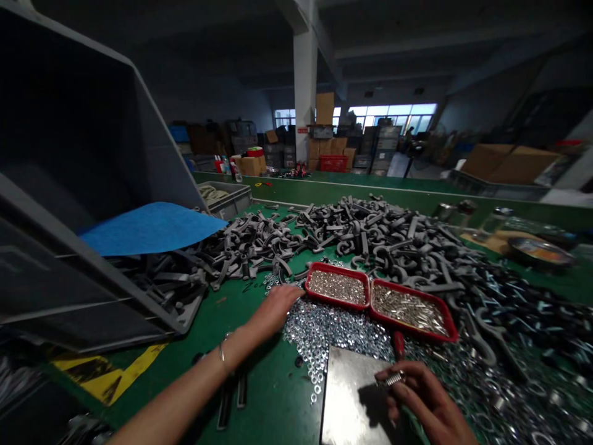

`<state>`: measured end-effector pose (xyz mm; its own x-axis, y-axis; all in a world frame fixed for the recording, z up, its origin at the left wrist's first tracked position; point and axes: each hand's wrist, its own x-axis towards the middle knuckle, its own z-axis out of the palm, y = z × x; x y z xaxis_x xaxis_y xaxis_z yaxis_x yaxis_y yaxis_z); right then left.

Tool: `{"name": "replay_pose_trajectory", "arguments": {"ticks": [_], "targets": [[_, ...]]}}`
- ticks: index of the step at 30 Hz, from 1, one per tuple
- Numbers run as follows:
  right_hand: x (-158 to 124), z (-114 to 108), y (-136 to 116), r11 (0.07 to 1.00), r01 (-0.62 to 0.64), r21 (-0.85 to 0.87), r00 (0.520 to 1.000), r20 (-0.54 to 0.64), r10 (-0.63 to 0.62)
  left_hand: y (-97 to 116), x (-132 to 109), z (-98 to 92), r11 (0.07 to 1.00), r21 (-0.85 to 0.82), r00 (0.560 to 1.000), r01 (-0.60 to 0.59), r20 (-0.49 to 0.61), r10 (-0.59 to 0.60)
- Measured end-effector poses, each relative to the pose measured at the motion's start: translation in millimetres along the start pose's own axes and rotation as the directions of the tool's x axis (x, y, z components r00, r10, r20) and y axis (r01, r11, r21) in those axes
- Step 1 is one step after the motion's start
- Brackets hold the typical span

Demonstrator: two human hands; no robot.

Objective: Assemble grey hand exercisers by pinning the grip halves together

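Observation:
My left hand (275, 307), with a bracelet at the wrist, reaches to the edge of a heap of small metal nuts (319, 340). Its fingers stretch toward the left corner of a red tray (338, 303) filled with tiny metal parts; nothing shows in them. Pinched in the fingers of my right hand (428, 395) is a small shiny ribbed metal cylinder (395, 378), held above a flat metal plate (345, 395). Just behind that hand a red handle (399, 345) points up. A second red tray (410, 327) holds small metal pins.
Grey hook-shaped parts (370, 232) lie heaped across the back. A tipped grey crate (99, 327) with a blue sheet (155, 228) stands at left. Black parts with bolts (532, 309) and loose metal rings (500, 402) spread at right. Two dark strips (241, 389) lie beside my left forearm.

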<state>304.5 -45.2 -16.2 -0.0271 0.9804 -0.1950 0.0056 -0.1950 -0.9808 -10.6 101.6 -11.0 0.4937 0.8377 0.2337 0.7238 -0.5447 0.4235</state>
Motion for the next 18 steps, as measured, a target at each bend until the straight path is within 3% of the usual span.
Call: {"name": "replay_pose_trajectory", "arguments": {"ticks": [2,4,6,9,11,13,14,16,18], "targets": [[0,-4,3,1.000,0.009,-0.029,0.998,-0.060,-0.011,-47,29,-9.1,1.000,0.027,1.000,0.013,0.007,-0.013],[1,-4,7,0.998,0.009,-0.057,0.993,-0.121,-0.016,-80,50,-10.1,1.000,0.012,0.999,-0.014,0.052,0.014],[3,-2,11,1.000,-0.008,-0.025,0.989,-0.147,0.005,-99,62,-8.3,0.999,-0.007,0.995,-0.038,0.090,0.038],[7,2,15,0.993,-0.037,0.112,0.986,-0.157,0.055,-108,67,-11.0,0.999,-0.022,0.993,-0.042,0.107,0.045],[9,3,19,0.982,-0.038,0.185,0.983,-0.168,0.070,-103,60,-18.3,0.995,-0.094,1.000,0.013,0.004,-0.013],[9,2,24,0.974,-0.041,0.224,0.986,-0.151,0.076,-87,44,-24.7,0.929,-0.357,0.981,0.097,-0.123,-0.150],[9,2,27,0.969,-0.043,0.242,0.988,-0.135,0.077,-74,32,-24.9,0.830,-0.544,0.962,0.125,-0.138,-0.236],[7,6,32,0.960,-0.035,0.277,0.991,-0.118,0.070,-36,1,-14.7,0.495,-0.854,0.943,0.160,-0.016,-0.332],[4,14,36,0.953,-0.030,0.302,0.988,-0.135,0.073,12,-34,11.2,0.226,-0.950,0.936,0.215,0.134,-0.327]]}}
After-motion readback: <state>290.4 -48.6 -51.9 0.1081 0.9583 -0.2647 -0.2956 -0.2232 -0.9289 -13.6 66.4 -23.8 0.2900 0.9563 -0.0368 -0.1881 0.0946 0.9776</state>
